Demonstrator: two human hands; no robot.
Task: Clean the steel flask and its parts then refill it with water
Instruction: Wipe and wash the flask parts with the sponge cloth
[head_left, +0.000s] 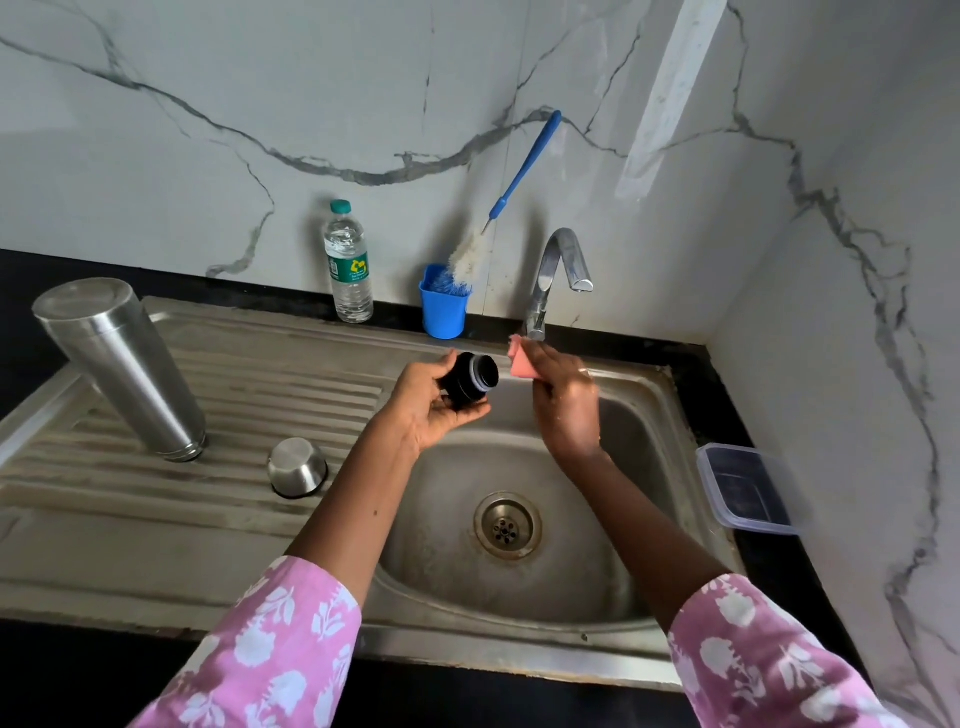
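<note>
The steel flask body (122, 364) stands upside down on the sink's ribbed drainboard at the left. Beside it a small steel cup lid (297, 466) lies mouth down. Over the basin, my left hand (431, 410) grips the black stopper (470, 383) of the flask, its threaded end pointing right. My right hand (563, 402) holds a pink sponge (519, 361) just right of the stopper, close to it but apart from it. No water runs from the tap (558, 275).
The steel sink (644, 395) has a drain (507, 525) in the basin. A plastic water bottle (349, 265) and a blue cup (442, 306) holding a long bottle brush (519, 176) stand at the back wall. A clear lidded box (748, 488) sits on the right counter.
</note>
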